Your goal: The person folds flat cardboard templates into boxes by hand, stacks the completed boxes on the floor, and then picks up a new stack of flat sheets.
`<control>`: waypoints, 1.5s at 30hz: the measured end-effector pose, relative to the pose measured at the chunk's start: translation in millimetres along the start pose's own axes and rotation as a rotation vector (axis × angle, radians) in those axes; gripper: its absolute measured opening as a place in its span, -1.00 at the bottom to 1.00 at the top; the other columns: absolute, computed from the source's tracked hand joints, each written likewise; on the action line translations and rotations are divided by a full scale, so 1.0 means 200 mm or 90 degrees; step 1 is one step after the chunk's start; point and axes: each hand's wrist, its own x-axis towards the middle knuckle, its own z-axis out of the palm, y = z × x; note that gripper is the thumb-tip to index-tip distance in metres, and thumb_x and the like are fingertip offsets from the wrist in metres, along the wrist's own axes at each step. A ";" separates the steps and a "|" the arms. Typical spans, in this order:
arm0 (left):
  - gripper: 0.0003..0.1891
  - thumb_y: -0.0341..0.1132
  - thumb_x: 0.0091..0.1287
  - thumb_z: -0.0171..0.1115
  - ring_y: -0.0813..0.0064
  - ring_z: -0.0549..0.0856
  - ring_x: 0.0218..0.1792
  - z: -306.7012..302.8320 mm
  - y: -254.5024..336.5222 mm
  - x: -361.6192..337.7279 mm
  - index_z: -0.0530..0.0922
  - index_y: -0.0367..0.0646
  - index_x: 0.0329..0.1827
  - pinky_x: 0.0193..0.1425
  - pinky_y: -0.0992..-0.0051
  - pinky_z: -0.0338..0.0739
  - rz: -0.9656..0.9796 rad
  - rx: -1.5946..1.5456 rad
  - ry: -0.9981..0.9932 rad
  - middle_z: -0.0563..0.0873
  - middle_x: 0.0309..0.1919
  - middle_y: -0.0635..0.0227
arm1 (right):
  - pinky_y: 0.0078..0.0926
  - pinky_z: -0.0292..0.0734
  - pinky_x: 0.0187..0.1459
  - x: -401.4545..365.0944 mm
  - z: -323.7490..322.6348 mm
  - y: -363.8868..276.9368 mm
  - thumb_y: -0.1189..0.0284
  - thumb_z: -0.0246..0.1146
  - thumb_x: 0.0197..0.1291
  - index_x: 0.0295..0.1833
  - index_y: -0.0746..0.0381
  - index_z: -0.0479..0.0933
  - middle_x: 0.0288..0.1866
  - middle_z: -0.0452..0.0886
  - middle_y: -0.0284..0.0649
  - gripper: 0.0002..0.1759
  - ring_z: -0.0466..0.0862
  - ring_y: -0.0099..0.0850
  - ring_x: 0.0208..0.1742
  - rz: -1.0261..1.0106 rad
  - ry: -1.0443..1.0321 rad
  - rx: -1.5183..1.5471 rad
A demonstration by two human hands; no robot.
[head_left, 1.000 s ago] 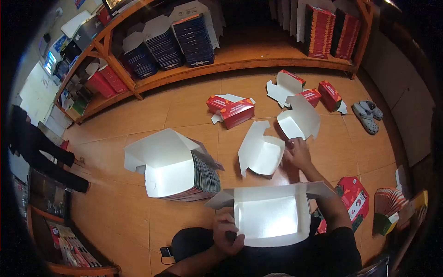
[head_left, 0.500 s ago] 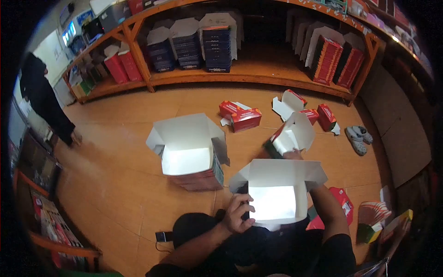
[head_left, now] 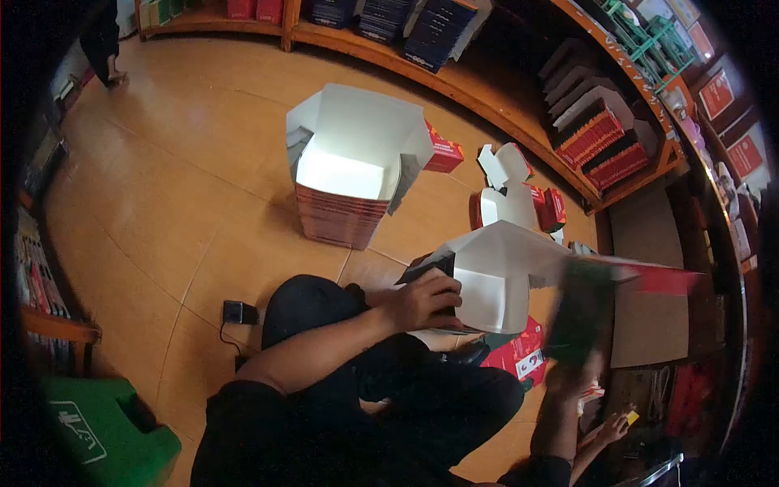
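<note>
White-lined open cardboard box (head_left: 493, 300) stands before black-trousered crossed legs (head_left: 438, 406), its side grasped by the left hand (head_left: 426, 300); beside it, the blurred right hand (head_left: 573, 375) grips a dark-green-and-red carton (head_left: 580, 312)

On the tiled floor (head_left: 154, 154) I see a stack of nested boxes (head_left: 337, 219) at upper centre of the frame, and red boxes (head_left: 553, 209) to its right. The wooden shelf (head_left: 499, 107), along the top, carries blue stacks (head_left: 439, 34) and red stacks (head_left: 592, 138).
</note>
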 end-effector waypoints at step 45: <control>-0.27 0.18 -0.06 0.45 -0.02 0.52 0.09 0.07 -0.05 -0.05 0.54 -0.30 -0.03 0.18 0.09 0.47 -0.015 0.204 0.022 0.51 0.11 0.00 | 0.09 0.50 -0.25 0.35 0.62 0.26 0.38 0.23 0.20 -0.38 0.41 0.59 -0.43 0.62 0.18 -0.73 0.63 0.20 -0.34 -0.135 -0.466 -0.903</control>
